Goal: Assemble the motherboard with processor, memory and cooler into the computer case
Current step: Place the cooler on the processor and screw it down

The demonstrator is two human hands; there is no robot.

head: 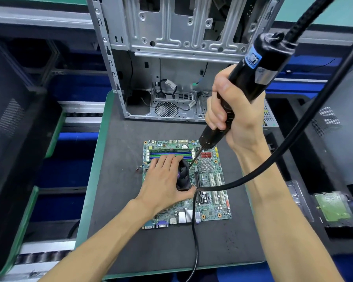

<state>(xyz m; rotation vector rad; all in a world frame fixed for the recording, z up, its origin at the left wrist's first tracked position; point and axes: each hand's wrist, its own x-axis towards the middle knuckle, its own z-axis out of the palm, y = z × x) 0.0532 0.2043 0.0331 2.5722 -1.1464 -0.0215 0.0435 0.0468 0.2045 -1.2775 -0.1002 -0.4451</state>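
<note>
One dark mat [130,231] with a green edge carries everything we are working on. At its far end stands our open metal computer case [171,58], its inside facing us. Nearer, in the middle of the mat, our green motherboard [210,202] lies flat, well apart from the case, with its port row on the near edge and blue memory slots [169,153] along the far side. On the board sits the black cooler [183,178]. Our left hand [163,180] rests over it, fingers straight and close together on top, thumb hooked round its near side. Our right hand [230,110] grips a black electric screwdriver [251,78], fingers wrapped round the barrel; it is tilted, and its thin bit [195,158] reaches down beside the cooler's far right corner. The tool's black cable [195,231] loops over the board towards us.
</note>
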